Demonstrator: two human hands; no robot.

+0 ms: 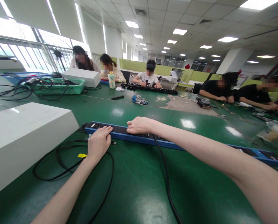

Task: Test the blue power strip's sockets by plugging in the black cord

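A long blue power strip with black sockets lies across the green table in front of me. My left hand rests flat on its left end, fingers stretched over the sockets. My right hand lies on the strip's middle with fingers curled together on its top edge. A black cable runs from the strip toward me. Another black cable loops on the table under my left forearm, beside a small yellow tag.
A long white box stands at my left. Farther back are a green basket of cables, another white box, a cup and gloves. Several people sit at the table's far side, one at a black power strip.
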